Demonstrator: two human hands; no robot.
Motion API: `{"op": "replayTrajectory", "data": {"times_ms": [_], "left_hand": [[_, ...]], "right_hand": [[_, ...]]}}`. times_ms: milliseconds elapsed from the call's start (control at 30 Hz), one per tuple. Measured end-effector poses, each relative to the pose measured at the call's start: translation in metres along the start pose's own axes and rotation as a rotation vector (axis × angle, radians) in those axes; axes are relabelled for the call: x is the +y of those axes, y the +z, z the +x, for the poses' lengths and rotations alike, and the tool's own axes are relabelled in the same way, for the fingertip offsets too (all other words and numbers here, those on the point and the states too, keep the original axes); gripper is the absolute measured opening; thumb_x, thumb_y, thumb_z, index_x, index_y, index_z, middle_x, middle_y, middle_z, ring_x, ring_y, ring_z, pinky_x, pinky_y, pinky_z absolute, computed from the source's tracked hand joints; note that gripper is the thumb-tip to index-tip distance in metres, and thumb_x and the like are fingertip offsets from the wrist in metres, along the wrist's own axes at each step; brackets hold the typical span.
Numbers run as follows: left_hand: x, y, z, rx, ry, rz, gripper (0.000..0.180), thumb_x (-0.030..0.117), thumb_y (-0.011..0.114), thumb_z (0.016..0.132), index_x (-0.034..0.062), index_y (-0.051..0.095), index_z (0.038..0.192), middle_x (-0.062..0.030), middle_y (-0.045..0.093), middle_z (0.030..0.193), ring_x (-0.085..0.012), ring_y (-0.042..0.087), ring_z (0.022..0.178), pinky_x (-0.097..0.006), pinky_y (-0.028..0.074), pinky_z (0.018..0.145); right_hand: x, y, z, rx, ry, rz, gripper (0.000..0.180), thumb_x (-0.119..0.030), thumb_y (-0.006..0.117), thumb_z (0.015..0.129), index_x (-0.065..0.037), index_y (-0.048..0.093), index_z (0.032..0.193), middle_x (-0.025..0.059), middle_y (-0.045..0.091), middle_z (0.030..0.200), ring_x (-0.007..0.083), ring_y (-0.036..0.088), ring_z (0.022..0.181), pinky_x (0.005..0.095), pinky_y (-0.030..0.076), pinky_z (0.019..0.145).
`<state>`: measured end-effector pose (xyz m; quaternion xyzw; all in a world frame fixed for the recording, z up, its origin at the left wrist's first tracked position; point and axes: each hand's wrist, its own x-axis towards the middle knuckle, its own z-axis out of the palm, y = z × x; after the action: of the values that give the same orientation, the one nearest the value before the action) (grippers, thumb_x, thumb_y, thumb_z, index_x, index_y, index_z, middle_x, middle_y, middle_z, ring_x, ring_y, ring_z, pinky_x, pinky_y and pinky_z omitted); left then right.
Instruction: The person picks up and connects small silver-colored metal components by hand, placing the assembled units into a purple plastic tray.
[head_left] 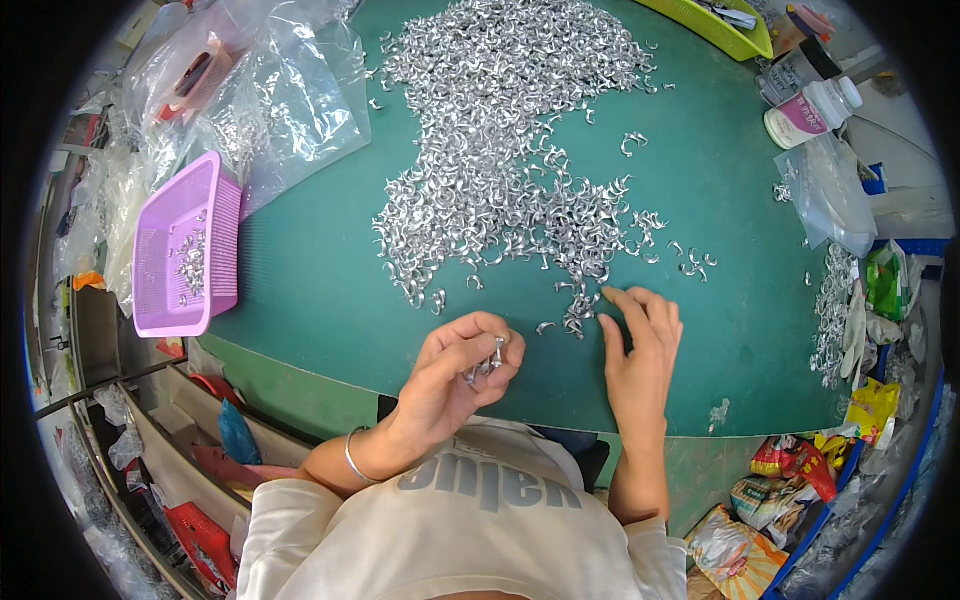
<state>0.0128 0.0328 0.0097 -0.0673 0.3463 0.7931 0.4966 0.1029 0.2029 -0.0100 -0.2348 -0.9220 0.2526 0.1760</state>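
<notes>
A large heap of small curved silver metal parts [510, 150] covers the middle of the green mat [310, 290]. My left hand [460, 375] is closed around a few of these metal parts [490, 358], held just above the mat's near edge. My right hand [640, 345] rests flat on the mat, fingers spread, its fingertips touching loose pieces [578, 318] at the near fringe of the heap. A thin silver bangle sits on my left wrist.
A purple plastic basket [185, 250] holding some metal parts stands at the mat's left edge, beside clear plastic bags [270, 100]. A yellow-green tray [715, 25] and white bottles [810, 110] sit far right. More bags and parts line the right side.
</notes>
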Motion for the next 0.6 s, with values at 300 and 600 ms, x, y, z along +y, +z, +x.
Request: {"op": "replayTrajectory", "data": {"times_ms": [300, 600], "left_hand": [[-0.006, 0.002, 0.005, 0.013, -0.005, 0.225, 0.013, 0.008, 0.049, 0.088, -0.0002, 0.056, 0.096, -0.0061, 0.057, 0.079, -0.0079, 0.047, 0.058, -0.02, 0.036, 0.047], [-0.009, 0.005, 0.008, -0.001, -0.118, 0.207, 0.019, 0.014, 0.048, 0.09, 0.0003, 0.058, 0.097, 0.0038, 0.041, 0.064, -0.0036, 0.035, 0.054, -0.018, 0.028, 0.047]], "right_hand": [[0.008, 0.006, 0.001, 0.062, -0.015, 0.007, 0.017, -0.002, 0.064, 0.07, -0.005, 0.06, 0.086, 0.0069, 0.054, 0.087, 0.0231, 0.047, 0.081, 0.0327, 0.032, 0.068], [0.006, 0.012, 0.003, 0.043, -0.056, -0.017, 0.014, -0.004, 0.066, 0.069, -0.006, 0.06, 0.081, 0.0041, 0.052, 0.084, 0.0223, 0.046, 0.081, 0.0327, 0.03, 0.07]]}}
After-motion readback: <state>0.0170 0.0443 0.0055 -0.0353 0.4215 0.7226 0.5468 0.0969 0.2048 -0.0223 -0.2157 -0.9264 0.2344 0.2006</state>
